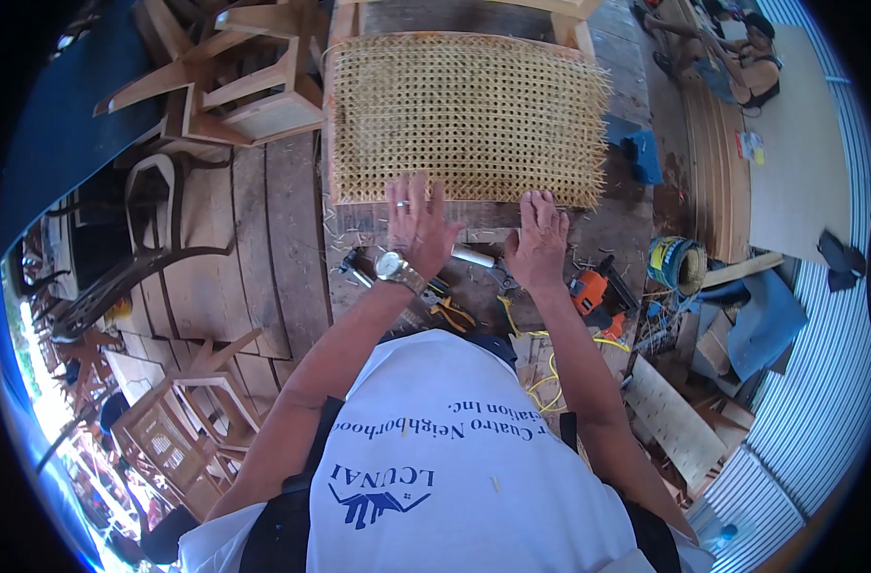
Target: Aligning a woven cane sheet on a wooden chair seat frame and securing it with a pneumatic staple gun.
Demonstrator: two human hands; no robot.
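A sheet of woven cane webbing point(469, 115) lies over a wooden chair frame point(574, 36) on the workbench, its loose strand ends sticking out along the right and near edges. My left hand point(418, 215), with a ring and a metal wristwatch, rests spread on the near edge of the webbing, left of its middle. Toward the near right corner, my right hand point(539, 234) lies with its fingertips on the same edge, fingers stretched out. Neither hand grips anything that shows. Between my wrists lie a hammer point(478, 258) and yellow-and-black pliers point(452, 313).
An orange-and-black power tool point(596, 294) sits right of my right wrist, near a yellow cord point(550, 382). A round container point(677, 263) stands farther right. Wooden chair frames point(254, 86) are piled at the far left. A person point(741, 67) sits at the far right.
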